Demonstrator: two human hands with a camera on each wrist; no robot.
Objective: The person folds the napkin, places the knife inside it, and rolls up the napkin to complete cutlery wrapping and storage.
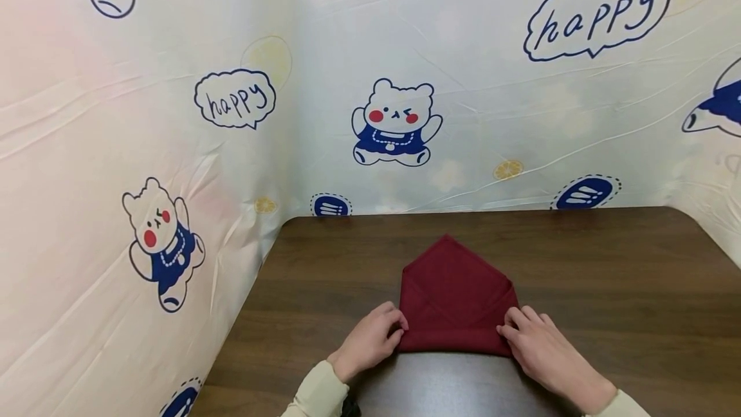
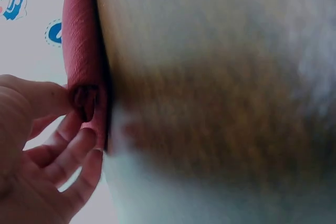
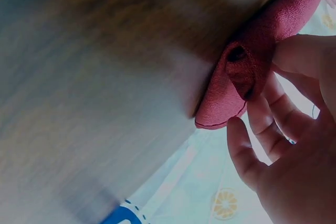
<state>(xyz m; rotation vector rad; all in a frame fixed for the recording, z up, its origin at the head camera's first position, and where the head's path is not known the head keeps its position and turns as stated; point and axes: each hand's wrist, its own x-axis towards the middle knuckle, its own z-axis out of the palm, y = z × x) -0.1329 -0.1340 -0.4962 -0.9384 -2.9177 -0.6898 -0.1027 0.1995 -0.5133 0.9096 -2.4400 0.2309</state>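
Note:
A dark red cloth [image 1: 457,295] lies on the table with its near edge rolled into a tube and its far side folded to a point. My left hand [image 1: 373,336] pinches the left end of the roll; in the left wrist view the thumb sits against the spiral end of the rolled cloth [image 2: 84,40], fingers below it. At the opposite end, my right hand [image 1: 538,346] pinches the roll between thumb and fingers. The right wrist view shows that end of the cloth [image 3: 252,51] with a small hollow in the roll and a loose corner flap below.
The brown wooden table [image 1: 613,275] extends to both sides and behind the cloth. A pale curtain [image 1: 475,37] printed with cartoon bears and words hangs along the table's back and left side. Light sleeves [image 1: 321,391] cover the forearms.

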